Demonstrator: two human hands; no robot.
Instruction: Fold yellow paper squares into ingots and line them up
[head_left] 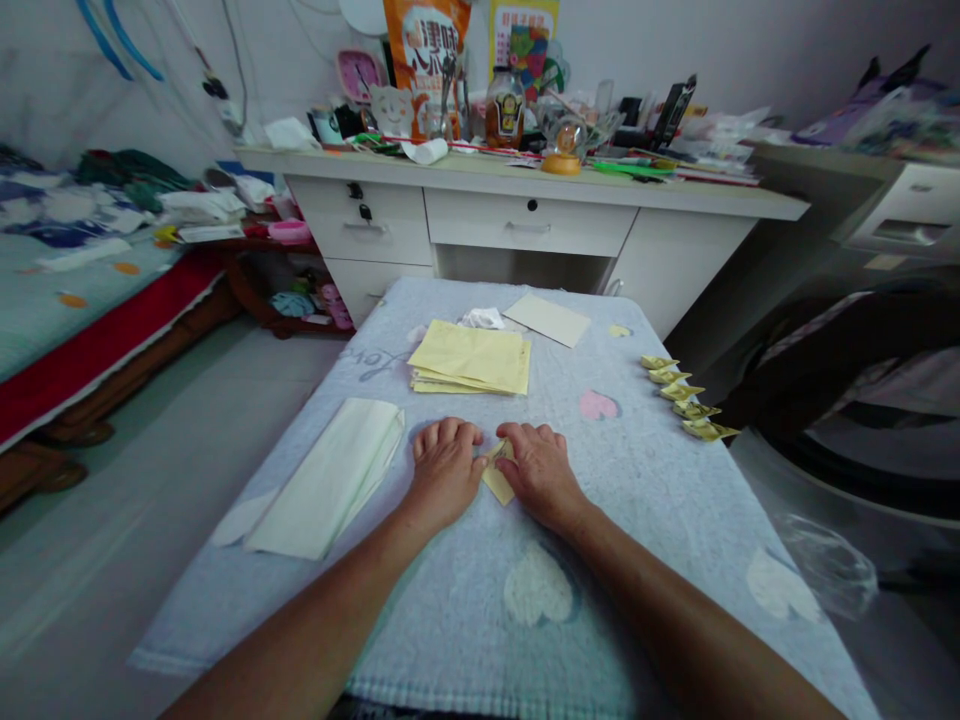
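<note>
A small folded yellow paper (498,484) lies on the cloth-covered table between my hands, one corner pointing towards me. My right hand (541,472) covers its right side, with curled fingers at the far edge and the thumb pressed onto it. My left hand (448,465) rests palm down on the cloth, its fingers apart and its thumb tip at the paper's left edge. Beyond both hands sits a stack of yellow paper sheets (471,355). Several folded yellow paper shapes (686,408) stand in a row along the table's right edge.
A folded pale cloth or paper (330,480) lies left of my left hand. Behind the stack are a crumpled white tissue (484,318) and a cream card (547,319). A cluttered white desk (529,215) borders the far side. A clear plastic bag (825,565) hangs at the right.
</note>
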